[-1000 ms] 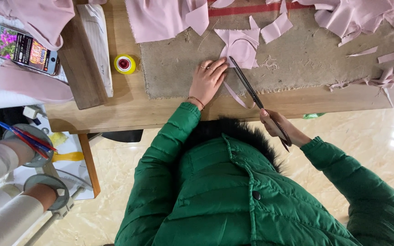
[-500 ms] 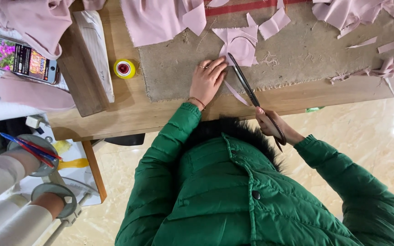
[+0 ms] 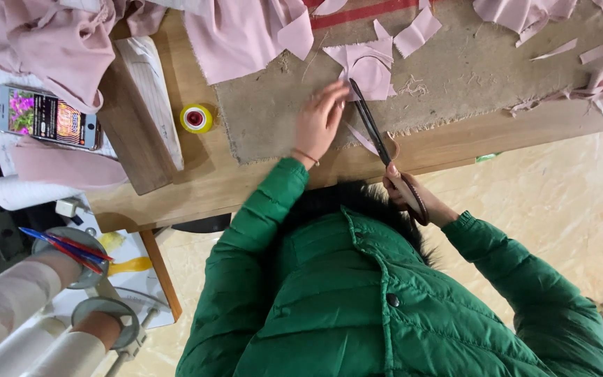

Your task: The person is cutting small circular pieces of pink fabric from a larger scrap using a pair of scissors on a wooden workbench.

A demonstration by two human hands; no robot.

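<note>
While the left hand [image 3: 320,122] lies flat, fingers spread, on the burlap mat [image 3: 455,77], its fingertips press the lower edge of a pink fabric piece [image 3: 368,70]. That piece sits on the mat near the top centre of the view, partly cut into curved shapes. Hand is slightly motion-blurred.

Right hand [image 3: 407,190] is closed around the handles of long dark scissors [image 3: 378,132]. It sits off the table edge, near the green jacket [image 3: 385,300] collar. Blades run up and to the left across the table edge, tip on the pink fabric piece, just beside the left fingers. Can't tell if the blades are parted; they read as one thin line.

A thin pink strip [image 3: 361,137] lies between left hand and blades.

Around it: wooden table [image 3: 197,181], more pink cloth [image 3: 239,35] at the top left, pink scraps [image 3: 560,17] at the top right, a yellow thread spool [image 3: 196,118] with a red centre left of the mat, a wooden block [image 3: 141,112] beside that, a phone [image 3: 47,116] with a lit screen at the far left.

Lower left: white thread cones [image 3: 15,307] on a stand, red and blue pens [image 3: 64,244] nearby.
</note>
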